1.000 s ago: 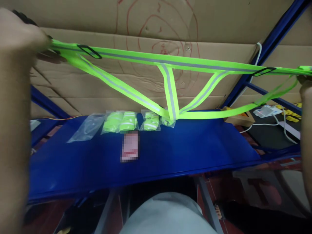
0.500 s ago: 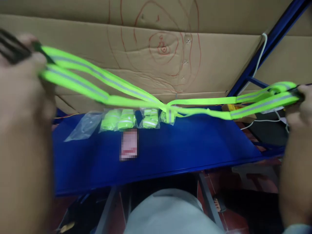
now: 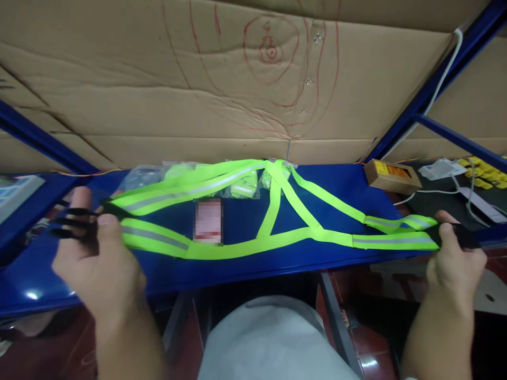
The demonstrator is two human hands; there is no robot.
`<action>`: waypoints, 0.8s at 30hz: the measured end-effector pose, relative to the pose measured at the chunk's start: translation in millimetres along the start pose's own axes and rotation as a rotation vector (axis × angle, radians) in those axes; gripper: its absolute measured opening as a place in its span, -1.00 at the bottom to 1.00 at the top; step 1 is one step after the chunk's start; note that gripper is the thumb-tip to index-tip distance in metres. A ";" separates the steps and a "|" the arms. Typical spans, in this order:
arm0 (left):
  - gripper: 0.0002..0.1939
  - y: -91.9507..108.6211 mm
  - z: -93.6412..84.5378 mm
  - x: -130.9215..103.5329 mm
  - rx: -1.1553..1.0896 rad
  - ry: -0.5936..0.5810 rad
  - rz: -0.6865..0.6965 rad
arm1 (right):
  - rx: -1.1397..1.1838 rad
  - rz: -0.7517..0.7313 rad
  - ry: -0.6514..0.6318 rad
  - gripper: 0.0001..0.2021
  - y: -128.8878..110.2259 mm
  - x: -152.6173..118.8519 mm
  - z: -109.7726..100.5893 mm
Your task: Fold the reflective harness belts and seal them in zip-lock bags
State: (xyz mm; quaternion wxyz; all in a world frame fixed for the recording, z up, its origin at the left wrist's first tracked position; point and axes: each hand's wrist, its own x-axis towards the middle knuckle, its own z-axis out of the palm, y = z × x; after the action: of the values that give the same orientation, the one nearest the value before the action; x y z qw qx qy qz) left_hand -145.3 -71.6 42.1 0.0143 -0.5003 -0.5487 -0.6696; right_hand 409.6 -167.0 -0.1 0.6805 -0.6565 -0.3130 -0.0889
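Observation:
A neon-yellow reflective harness [image 3: 222, 250] with grey stripes is stretched between my two hands over the blue table [image 3: 336, 203]. My left hand [image 3: 101, 248] is closed around its black end piece, with a black buckle [image 3: 77, 224] sticking out past the fingers. At the other end, my right hand [image 3: 455, 253] grips the black end of the straps between thumb and fingers. In the middle the straps cross and form a triangle. Behind it, partly covered, lie bagged neon harnesses [image 3: 242, 189] and a clear plastic bag [image 3: 142, 178]. A blurred-out pink card [image 3: 209, 220] shows between the straps.
A cardboard wall [image 3: 130, 105] with red drawn rings stands behind the table. On the right are a small brown box [image 3: 392, 177], white cables and yellow items [image 3: 485, 174]. Blue frame posts [image 3: 451, 74] slant at both sides.
Both hands have come down and inward, lowering the harness toward the table. Its straps have spread apart from a bunched line into an open shape. My view has tilted slightly.

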 end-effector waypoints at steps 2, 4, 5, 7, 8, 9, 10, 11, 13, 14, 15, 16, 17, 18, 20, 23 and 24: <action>-0.41 8.3 -0.4 -0.2 0.145 0.031 0.135 | -0.220 -0.230 0.034 -0.59 -5.3 -7.7 1.0; -0.46 18.9 3.5 -2.2 0.337 0.024 0.269 | -0.401 -0.432 -0.028 -0.56 -14.6 -17.0 6.9; -0.47 24.3 7.9 -5.2 0.404 0.002 0.327 | -0.458 -0.499 -0.098 -0.56 -20.7 -22.7 12.4; -0.48 34.9 22.9 -18.2 0.414 -0.113 0.420 | -0.510 -0.563 -0.297 -0.54 -34.9 -36.2 28.8; -0.47 40.1 33.0 -28.8 0.391 -0.216 0.450 | -0.526 -0.611 -0.374 -0.53 -42.7 -44.1 39.2; -0.48 45.3 44.4 -42.0 0.375 -0.332 0.469 | -0.555 -0.660 -0.454 -0.49 -50.7 -52.8 50.5; -0.49 50.3 56.4 -57.2 0.392 -0.468 0.494 | -0.579 -0.710 -0.538 -0.44 -58.6 -62.1 62.2; -0.47 55.2 68.3 -73.5 0.442 -0.599 0.498 | -0.591 -0.760 -0.631 -0.38 -66.2 -72.2 73.5; -0.38 63.4 89.4 -105.4 0.498 -0.795 0.552 | -0.589 -0.841 -0.778 -0.30 -79.4 -93.7 92.8; -0.37 66.4 97.6 -119.0 0.498 -0.843 0.558 | -0.565 -0.873 -0.846 -0.28 -84.4 -104.6 100.2; -0.38 68.5 103.9 -130.0 0.500 -0.885 0.564 | -0.533 -0.900 -0.902 -0.27 -88.1 -115.0 105.8; -0.39 69.7 108.2 -138.1 0.506 -0.921 0.566 | -0.500 -0.920 -0.947 -0.26 -90.3 -124.6 109.8; -0.40 70.0 110.9 -143.4 0.516 -0.948 0.563 | -0.467 -0.933 -0.984 -0.26 -91.1 -133.0 112.5; -0.42 69.6 112.3 -146.2 0.532 -0.975 0.563 | -0.437 -0.938 -1.009 -0.26 -90.6 -140.0 114.2; -0.43 67.6 112.4 -146.6 0.563 -1.014 0.570 | -0.391 -0.931 -1.033 -0.26 -87.4 -149.2 116.0; -0.42 62.9 110.4 -143.1 0.546 -1.039 0.606 | -0.363 -0.914 -1.026 -0.26 -81.6 -153.0 117.2; -0.41 61.2 109.8 -142.3 0.533 -1.035 0.610 | -0.365 -0.909 -1.021 -0.26 -80.3 -152.3 117.4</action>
State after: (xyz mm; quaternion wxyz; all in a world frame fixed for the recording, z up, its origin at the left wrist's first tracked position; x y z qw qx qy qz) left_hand 32.4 -89.1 -22.6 0.0613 -0.8703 -0.4653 -0.1496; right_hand 210.5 -109.6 -22.3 0.2234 -0.5241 -0.8162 -0.0963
